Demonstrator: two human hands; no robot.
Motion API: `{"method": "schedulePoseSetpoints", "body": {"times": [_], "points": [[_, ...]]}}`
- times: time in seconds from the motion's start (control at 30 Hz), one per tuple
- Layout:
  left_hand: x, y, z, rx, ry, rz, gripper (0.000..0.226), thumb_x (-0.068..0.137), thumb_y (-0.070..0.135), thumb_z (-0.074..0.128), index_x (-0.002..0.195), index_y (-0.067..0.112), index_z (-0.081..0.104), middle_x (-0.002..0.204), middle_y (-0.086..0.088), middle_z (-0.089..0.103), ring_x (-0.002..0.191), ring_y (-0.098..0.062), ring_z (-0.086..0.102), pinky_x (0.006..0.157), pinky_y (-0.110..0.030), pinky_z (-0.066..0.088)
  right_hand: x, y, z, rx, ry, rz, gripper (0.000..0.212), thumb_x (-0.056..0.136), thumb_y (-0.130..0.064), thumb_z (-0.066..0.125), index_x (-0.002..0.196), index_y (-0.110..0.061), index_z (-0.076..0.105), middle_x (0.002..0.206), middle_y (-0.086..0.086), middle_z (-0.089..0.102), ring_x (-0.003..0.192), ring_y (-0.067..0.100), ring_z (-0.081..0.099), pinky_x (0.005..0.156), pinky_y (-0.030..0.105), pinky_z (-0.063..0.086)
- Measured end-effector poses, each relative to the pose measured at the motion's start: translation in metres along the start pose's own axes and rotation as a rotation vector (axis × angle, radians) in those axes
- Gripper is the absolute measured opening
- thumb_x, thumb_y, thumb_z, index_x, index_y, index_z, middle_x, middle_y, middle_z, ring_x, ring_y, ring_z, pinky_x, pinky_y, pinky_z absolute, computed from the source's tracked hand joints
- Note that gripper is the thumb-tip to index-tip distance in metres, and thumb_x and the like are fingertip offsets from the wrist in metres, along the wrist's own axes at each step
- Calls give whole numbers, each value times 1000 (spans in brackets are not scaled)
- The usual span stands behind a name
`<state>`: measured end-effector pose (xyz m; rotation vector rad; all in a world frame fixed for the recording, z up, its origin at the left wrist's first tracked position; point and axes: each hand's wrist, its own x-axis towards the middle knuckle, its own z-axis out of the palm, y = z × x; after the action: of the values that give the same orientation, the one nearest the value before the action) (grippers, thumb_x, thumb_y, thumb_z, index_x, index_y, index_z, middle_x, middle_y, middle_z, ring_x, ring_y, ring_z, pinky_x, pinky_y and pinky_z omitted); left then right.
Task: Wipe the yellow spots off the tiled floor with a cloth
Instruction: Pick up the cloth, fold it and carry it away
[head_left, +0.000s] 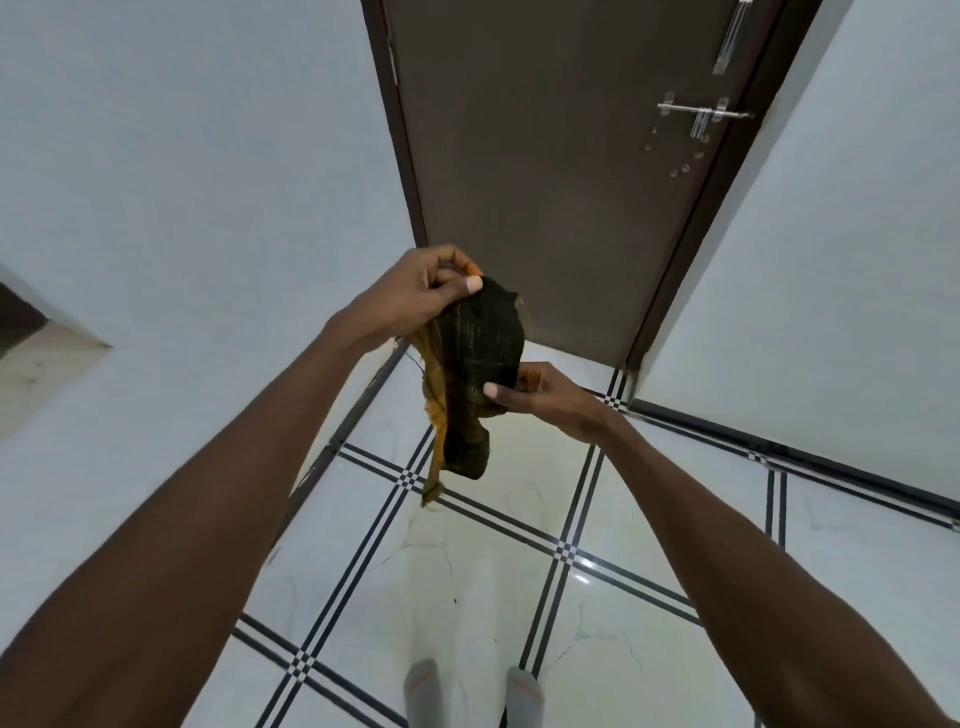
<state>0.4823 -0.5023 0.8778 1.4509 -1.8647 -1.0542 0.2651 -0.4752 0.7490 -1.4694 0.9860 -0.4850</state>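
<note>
Above the tiled floor (613, 613), both hands pinch the cloth (480, 364).

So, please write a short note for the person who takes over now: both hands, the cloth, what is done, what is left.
Left hand: pinches the top of the cloth.
Right hand: grips its lower right edge.
Cloth: dark with an orange edge, held in the air before the brown door, not touching the tiled floor.
Done: cannot tell; no yellow spots show on the visible tiles.
Left: find any spots, lower the cloth, wipe.

One cloth (475, 374), two hands, one door (545, 171), seemingly two feet.
</note>
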Motion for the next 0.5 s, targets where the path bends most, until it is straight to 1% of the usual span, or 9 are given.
{"method": "schedulePoseSetpoints", "body": {"times": [0.07,0.1,0.13,0.2,0.23,0.27,0.33,0.43,0.5], "points": [[6,-3,-7,36,62,-17,21,104,29,62,118,14,66,88,5,74,100,-12,72,86,-28,56,-4,2,8,74,18,25,56,96,-51,66,129,-7,66,123,11,75,117,24,72,115,54,49],[8,-5,-8,60,97,-25,22,104,29,62,119,14,66,86,5,73,101,-16,70,87,-31,54,-6,1,11,136,20,46,51,100,-49,60,131,-9,65,126,9,74,120,22,70,116,53,48],[10,-8,-8,76,130,-31,23,104,30,62,120,14,66,87,4,72,100,-17,68,84,-30,52,-6,-1,16,208,28,70,44,104,-45,53,134,-13,63,129,4,72,123,20,67,117,51,47],[12,-16,-4,90,179,-43,24,104,30,61,121,14,66,101,-1,73,101,-17,67,78,-29,52,-7,-9,24,306,45,93,39,109,-44,44,140,-25,56,135,-4,68,128,19,64,116,45,47],[12,-22,-2,98,212,-51,25,104,31,61,122,14,66,110,-3,73,105,-18,67,80,-30,55,-7,-14,28,332,71,93,41,108,-47,43,142,-27,53,139,-3,66,130,20,63,115,44,48],[9,-31,3,106,248,-61,26,105,32,60,124,14,65,118,-4,71,111,-19,66,87,-33,57,-6,-16,31,366,98,93,43,108,-50,43,143,-27,53,142,0,65,131,22,63,113,43,50],[-2,-48,16,114,305,-94,31,106,35,57,127,12,62,126,-6,68,117,-21,64,100,-35,53,-5,-20,35,453,153,107,43,109,-49,42,141,-24,53,142,7,65,126,25,67,103,40,57],[-31,-85,47,65,294,-273,38,106,46,52,124,13,60,121,-7,69,113,-24,66,103,-46,54,-5,-24,40,622,196,145,32,111,-35,46,133,-15,58,129,12,71,117,28,72,89,39,62],[-51,-107,67,-18,242,-409,45,107,53,46,119,13,61,116,-9,71,111,-26,69,104,-52,55,-7,-22,44,683,194,156,25,111,-27,48,129,-15,58,124,11,73,113,27,74,86,40,63]]}}
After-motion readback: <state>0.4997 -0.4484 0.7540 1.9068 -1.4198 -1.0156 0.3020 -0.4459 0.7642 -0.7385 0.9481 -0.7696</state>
